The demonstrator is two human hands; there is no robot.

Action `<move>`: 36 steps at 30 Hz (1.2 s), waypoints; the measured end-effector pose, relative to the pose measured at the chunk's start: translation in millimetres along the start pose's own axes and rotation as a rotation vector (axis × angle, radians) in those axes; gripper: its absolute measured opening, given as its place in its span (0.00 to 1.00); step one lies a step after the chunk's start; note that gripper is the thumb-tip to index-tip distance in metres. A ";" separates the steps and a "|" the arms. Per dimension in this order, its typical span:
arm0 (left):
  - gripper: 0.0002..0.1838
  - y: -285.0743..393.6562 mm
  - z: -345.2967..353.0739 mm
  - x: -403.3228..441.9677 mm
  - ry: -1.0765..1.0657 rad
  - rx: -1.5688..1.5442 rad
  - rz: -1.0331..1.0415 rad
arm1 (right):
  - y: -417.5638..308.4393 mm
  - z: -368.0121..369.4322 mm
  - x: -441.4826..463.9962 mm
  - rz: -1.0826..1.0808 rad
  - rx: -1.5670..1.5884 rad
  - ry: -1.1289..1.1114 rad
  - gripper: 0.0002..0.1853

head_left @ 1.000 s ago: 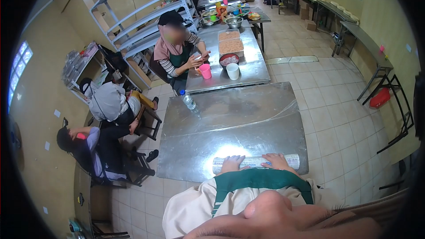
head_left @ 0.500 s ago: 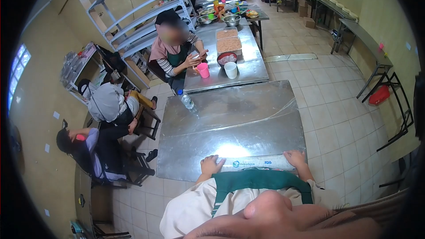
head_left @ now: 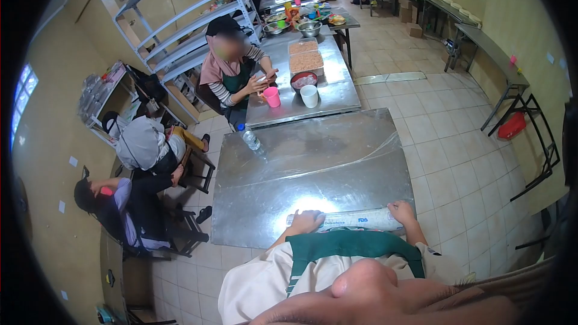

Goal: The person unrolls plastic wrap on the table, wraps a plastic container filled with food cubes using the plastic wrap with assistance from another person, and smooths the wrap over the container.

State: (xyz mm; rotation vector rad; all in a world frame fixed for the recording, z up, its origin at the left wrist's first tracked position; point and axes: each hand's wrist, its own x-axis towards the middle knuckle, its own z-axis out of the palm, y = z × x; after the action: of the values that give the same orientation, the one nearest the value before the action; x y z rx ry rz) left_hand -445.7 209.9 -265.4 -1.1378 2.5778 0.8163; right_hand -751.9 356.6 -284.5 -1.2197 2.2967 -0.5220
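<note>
A long white box [head_left: 346,220] printed with blue lettering, like a cling film box, lies along the near edge of the steel table [head_left: 253,195], against my green apron. My left hand [head_left: 306,221] rests over its left part, fingers stretched out; the box's left end shows beyond it. At the right end, my right hand [head_left: 402,211] is closed around the box. A thin, shiny crease like clear plastic film [head_left: 355,160] runs across the table's surface. A clear water bottle [head_left: 251,139] with a blue cap stands near the far left corner.
On the adjoining table are a pink mug [head_left: 271,97], a white cup [head_left: 309,96], a dark bowl [head_left: 303,82] and trays of light brown food [head_left: 306,62]. A person [head_left: 232,72] sits beside it. Two more people sit at the left. Metal shelving [head_left: 180,39] stands behind.
My left hand has slid right from the box's left end and now lies over it. My right hand keeps its hold. The camera view has shifted slightly.
</note>
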 end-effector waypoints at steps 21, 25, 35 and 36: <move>0.31 -46.0 -8.9 2.4 -0.083 -0.034 -0.357 | 56.7 30.6 1.8 0.342 1.006 -0.170 0.29; 0.34 -78.7 15.1 2.3 0.019 -0.216 -0.384 | 58.2 32.5 4.0 0.350 0.985 -0.163 0.28; 0.28 -105.7 78.5 -7.0 0.378 -1.594 -0.394 | 61.7 40.1 2.0 0.370 1.044 -0.132 0.27; 0.28 -100.6 78.0 -13.6 0.411 -1.685 -0.362 | 57.7 36.5 -1.8 0.404 1.098 -0.133 0.27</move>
State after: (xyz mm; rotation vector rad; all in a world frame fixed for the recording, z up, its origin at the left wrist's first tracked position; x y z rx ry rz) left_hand -365.3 206.9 -365.0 -2.0570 1.2417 2.9664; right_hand -767.9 384.8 -344.6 -0.2340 1.6047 -1.2448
